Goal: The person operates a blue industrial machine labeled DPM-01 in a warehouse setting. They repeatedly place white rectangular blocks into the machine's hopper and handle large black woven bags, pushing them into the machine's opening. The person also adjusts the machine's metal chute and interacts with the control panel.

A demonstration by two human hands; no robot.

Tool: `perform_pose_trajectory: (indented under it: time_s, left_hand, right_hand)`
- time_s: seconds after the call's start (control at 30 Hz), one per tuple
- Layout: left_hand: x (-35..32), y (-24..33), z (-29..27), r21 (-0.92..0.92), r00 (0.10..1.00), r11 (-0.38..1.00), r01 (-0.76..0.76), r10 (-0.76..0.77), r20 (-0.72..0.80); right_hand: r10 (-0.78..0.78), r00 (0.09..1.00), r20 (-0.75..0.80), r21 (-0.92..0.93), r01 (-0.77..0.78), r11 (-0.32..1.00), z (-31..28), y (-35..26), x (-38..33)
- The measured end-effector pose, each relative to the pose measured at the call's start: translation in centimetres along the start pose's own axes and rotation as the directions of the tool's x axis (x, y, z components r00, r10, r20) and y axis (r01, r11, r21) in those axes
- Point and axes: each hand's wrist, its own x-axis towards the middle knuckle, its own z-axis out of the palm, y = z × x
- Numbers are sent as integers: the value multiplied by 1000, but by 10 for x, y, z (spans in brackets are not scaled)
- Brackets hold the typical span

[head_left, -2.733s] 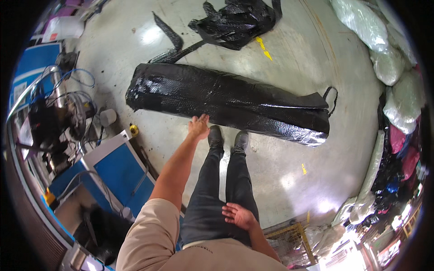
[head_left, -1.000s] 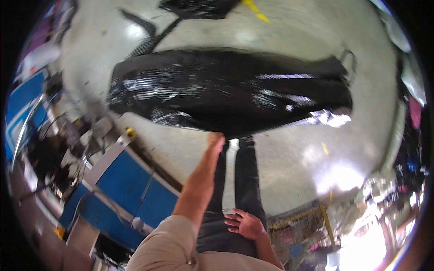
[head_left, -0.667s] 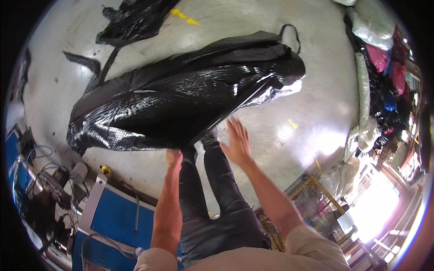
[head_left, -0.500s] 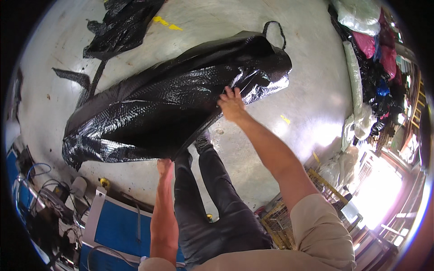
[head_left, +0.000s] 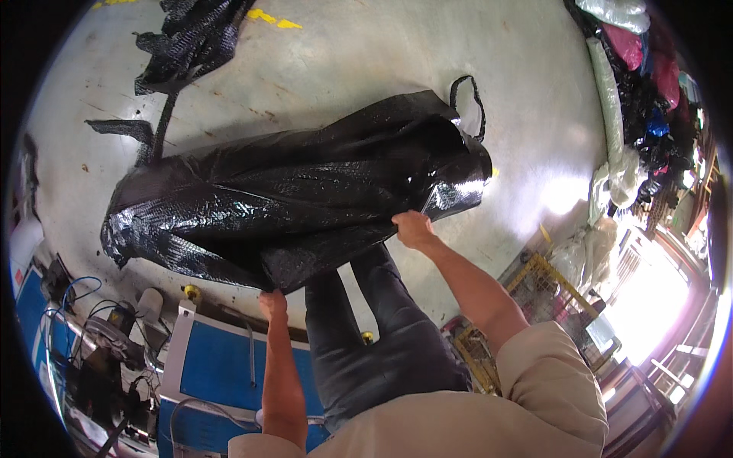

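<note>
At nine o'clock stood a blue cabinet [head_left: 229,374] with a white frame, cables and small gear heaped beside it, close under the near edge of the load. My left hand [head_left: 272,304] was at six o'clock of the long black woven-plastic bag [head_left: 290,198], fingers closed on its lower edge. The bag ran from eight o'clock up to two o'clock across the grey concrete floor [head_left: 366,61], bulky and glossy, with a loop handle [head_left: 466,95] at its far end. At eleven o'clock a heap of loose black sheeting [head_left: 187,38] lay well apart from it, and yellow floor marks [head_left: 271,17] showed at twelve o'clock. Bare floor lay open beyond the bag. My right hand [head_left: 412,227] gripped the bag's edge near its shiny right end, fingers clamped on the plastic. At three o'clock, white, pink and dark sacks [head_left: 634,84] lined the wall, and a yellow metal frame [head_left: 550,290] stood at four o'clock. Half a second earlier my right hand was pressed higher up on the bag; it had since come down to the edge.
</note>
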Motion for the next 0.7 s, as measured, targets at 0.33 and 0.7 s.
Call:
perform_pose_trajectory:
  time_s: [0.33,0.7]
  left_hand:
    - [-150,344,32,-35,373,395,-918,889,266]
    - [-216,351,235,-489,466,842,227,347,814]
  right_hand:
    - [181,982,-52,261,-161,952,116,-53,-70]
    - [363,925,117,765,-317,561,125,-71,-100]
